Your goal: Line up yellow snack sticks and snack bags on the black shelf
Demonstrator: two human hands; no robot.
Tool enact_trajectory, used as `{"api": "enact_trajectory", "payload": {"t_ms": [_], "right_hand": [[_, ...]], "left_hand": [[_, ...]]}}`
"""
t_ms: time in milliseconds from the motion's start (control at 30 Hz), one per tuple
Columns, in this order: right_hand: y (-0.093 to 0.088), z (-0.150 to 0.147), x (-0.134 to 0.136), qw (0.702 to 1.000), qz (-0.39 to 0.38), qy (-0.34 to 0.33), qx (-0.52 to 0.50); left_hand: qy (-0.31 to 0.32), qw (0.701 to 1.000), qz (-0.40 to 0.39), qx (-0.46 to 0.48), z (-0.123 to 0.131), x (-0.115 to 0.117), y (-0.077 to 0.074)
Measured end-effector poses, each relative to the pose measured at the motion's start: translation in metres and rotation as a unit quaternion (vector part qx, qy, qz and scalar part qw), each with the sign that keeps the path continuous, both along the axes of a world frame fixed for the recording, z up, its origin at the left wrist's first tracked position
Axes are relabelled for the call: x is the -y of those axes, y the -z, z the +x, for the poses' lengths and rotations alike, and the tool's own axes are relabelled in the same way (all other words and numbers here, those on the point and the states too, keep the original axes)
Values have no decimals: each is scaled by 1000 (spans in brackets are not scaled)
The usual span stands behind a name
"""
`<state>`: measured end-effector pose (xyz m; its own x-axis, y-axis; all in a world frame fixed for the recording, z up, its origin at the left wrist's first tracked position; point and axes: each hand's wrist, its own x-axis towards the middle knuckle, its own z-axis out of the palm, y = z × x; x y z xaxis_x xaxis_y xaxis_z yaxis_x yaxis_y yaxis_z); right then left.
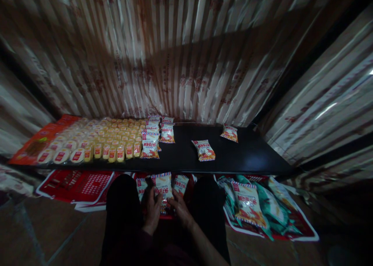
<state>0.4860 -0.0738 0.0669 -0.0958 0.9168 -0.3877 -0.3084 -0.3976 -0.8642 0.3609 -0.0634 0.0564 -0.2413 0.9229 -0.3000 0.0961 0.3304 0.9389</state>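
Note:
My left hand (152,209) and my right hand (180,208) are low between my knees, both gripping one white, red and orange snack packet (163,185) held upright over a red basket (167,216) of similar packets. Two more packets (180,183) stand just beside it. On the black shelf (250,157) ahead lie loose packets of the same kind: one in the middle (204,150), one at the far right (230,133), and a stacked row (150,139) left of centre.
Several rows of small yellow and white wrapped snacks (96,139) fill the shelf's left half. Red flat packaging (77,184) lies on the floor at left. A pile of larger green and white bags (256,207) lies at right. Striped sheeting hangs behind.

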Motion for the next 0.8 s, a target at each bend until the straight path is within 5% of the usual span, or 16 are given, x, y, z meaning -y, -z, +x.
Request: {"api": "enact_trajectory", "payload": {"t_ms": [233, 467, 800], "right_hand": [[-15, 0, 1, 996, 72, -6, 52], [-29, 8, -14, 982, 121, 65, 131], [-45, 14, -39, 973, 155, 80, 151]], "left_hand": [[19, 992, 87, -91, 4, -3, -11], [47, 986, 129, -93, 14, -15, -27], [53, 978, 164, -117, 23, -43, -46]]}}
